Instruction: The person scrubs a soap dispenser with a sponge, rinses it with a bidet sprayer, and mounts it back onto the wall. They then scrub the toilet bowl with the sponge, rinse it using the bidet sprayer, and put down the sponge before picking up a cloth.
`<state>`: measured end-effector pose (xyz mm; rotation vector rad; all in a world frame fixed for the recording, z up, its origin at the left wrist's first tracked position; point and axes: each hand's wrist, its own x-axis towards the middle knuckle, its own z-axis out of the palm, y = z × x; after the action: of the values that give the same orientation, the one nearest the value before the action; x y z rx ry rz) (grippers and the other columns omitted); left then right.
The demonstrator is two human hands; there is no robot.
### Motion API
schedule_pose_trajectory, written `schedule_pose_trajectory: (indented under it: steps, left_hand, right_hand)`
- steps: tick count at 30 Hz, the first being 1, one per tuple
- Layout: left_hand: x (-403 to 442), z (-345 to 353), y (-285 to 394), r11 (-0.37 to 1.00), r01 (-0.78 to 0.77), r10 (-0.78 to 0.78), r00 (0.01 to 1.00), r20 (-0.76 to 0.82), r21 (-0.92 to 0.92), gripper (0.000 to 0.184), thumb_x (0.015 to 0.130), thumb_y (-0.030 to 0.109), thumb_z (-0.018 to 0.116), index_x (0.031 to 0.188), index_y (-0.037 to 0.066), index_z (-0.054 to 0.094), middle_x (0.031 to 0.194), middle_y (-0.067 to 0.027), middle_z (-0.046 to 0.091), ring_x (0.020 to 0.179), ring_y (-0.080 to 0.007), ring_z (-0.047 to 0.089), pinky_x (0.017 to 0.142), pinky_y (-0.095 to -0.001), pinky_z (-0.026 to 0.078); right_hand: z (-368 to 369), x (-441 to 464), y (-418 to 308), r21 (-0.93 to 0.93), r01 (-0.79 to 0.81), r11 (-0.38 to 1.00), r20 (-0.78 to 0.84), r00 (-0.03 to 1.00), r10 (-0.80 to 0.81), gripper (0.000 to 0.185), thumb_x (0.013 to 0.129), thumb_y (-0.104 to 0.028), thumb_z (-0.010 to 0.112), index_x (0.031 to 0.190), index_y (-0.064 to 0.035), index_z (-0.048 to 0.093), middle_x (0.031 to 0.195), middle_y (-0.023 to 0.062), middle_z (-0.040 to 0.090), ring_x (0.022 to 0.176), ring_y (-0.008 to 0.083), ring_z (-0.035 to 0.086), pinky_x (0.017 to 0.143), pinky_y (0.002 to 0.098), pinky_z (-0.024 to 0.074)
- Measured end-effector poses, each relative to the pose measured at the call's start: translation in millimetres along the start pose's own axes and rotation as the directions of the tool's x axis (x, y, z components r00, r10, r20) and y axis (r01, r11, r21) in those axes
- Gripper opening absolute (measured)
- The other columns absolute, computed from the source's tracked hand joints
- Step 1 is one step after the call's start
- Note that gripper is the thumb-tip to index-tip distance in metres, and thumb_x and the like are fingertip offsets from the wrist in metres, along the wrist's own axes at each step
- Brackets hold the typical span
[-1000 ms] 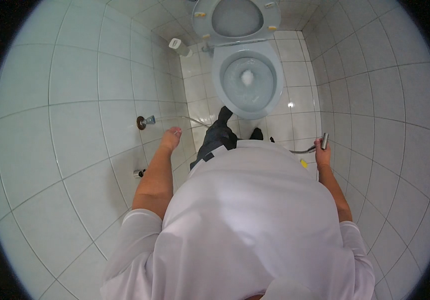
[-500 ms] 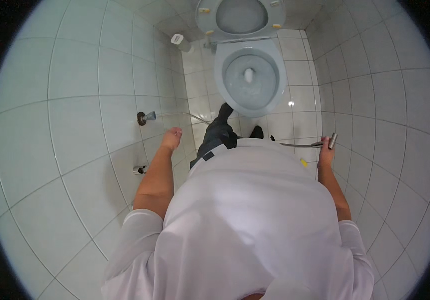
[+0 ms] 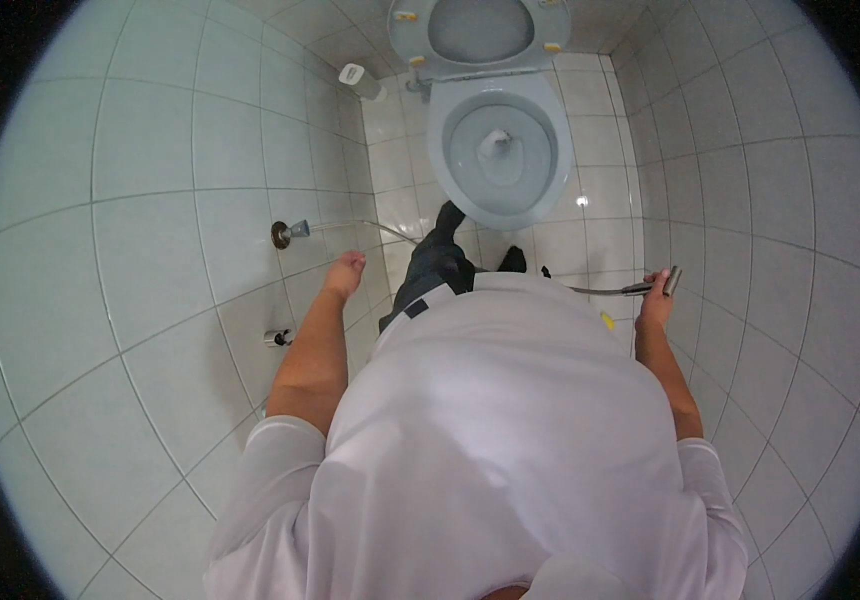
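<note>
My right hand [image 3: 654, 300] grips a chrome bidet sprayer [image 3: 671, 281] beside the right wall. Its hose [image 3: 605, 292] runs left and passes out of sight behind my white shirt. My left hand [image 3: 346, 272] is held out near the left wall, fingers curled together with nothing visible in them. Close to it, a chrome valve [image 3: 296, 230] sticks out of the tiles, with a thin hose [image 3: 382, 228] leading from it. Ahead stands a pale toilet bowl [image 3: 440, 165] with its seat and lid [image 3: 412, 45] raised. Something whitish shows inside the bowl.
Tiled walls [image 3: 150, 250] rise close on both sides. A chrome wall fitting [image 3: 277, 338] sits below the valve. A white container [image 3: 360, 82] stands in the far left corner. My dark-clad leg [image 3: 440, 265] is near the toilet. A small yellow thing [image 3: 607, 320] lies at right.
My right hand has shifted slightly right with the sprayer. The whitish patch in the bowl has changed shape. My left hand is almost unmoved.
</note>
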<state>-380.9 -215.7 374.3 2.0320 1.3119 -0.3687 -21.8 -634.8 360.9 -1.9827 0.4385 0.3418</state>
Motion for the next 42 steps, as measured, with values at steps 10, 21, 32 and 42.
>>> schedule_pose_trajectory:
  steps: [10, 21, 32, 42]
  left_hand:
    - [9.0, -2.3, 0.6, 0.997, -0.025, 0.023, 0.999, 0.031, 0.078, 0.031, 0.082, 0.032, 0.043, 0.100, 0.008, 0.051, 0.097, -0.0151, 0.056, 0.093, -0.0308, 0.051, 0.079, -0.0357, 0.040]
    - [0.1, -5.0, 23.9, 0.999, -0.029, 0.028, 0.998, 0.052, 0.017, 0.030, 0.082, 0.031, 0.044, 0.100, 0.007, 0.051, 0.097, -0.0157, 0.055, 0.093, -0.0309, 0.051, 0.079, -0.0344, 0.040]
    - [-1.8, 2.0, 24.8, 0.998, 0.019, -0.025, 0.994, 0.107, 0.059, 0.029, 0.081, 0.029, 0.045, 0.098, 0.007, 0.053, 0.099, -0.0152, 0.055, 0.095, -0.0319, 0.050, 0.081, -0.0349, 0.039]
    - [12.7, 4.4, 24.8, 0.993, -0.095, 0.091, 0.994, 0.066, 0.068, 0.031, 0.082, 0.031, 0.044, 0.098, 0.006, 0.052, 0.097, -0.0155, 0.055, 0.092, -0.0313, 0.051, 0.079, -0.0354, 0.040]
  right_hand:
    - [6.9, -10.0, -44.3, -0.183, 0.118, 0.976, 0.227, 0.971, -0.074, 0.042, 0.079, -0.043, 0.049, 0.068, -0.0025, 0.053, 0.060, 0.0074, 0.053, 0.058, 0.0146, 0.052, 0.057, 0.0288, 0.0411]
    - [42.4, -21.5, -62.7, -0.248, 0.298, 0.922, 0.448, 0.879, -0.163, 0.037, 0.073, -0.037, 0.060, 0.073, -0.0008, 0.055, 0.060, 0.0052, 0.054, 0.054, 0.0111, 0.049, 0.052, 0.0244, 0.0401]
    - [0.0, -2.7, -2.8, -0.258, 0.249, 0.933, 0.318, 0.934, -0.162, 0.035, 0.074, -0.036, 0.060, 0.077, -0.0013, 0.054, 0.060, 0.0060, 0.054, 0.054, 0.0118, 0.052, 0.051, 0.0257, 0.0416]
    - [-1.9, -4.6, -4.1, -0.292, 0.192, 0.937, 0.274, 0.955, -0.110, 0.039, 0.074, -0.038, 0.059, 0.080, 0.0006, 0.055, 0.064, 0.0081, 0.058, 0.060, 0.0140, 0.056, 0.055, 0.0267, 0.0437]
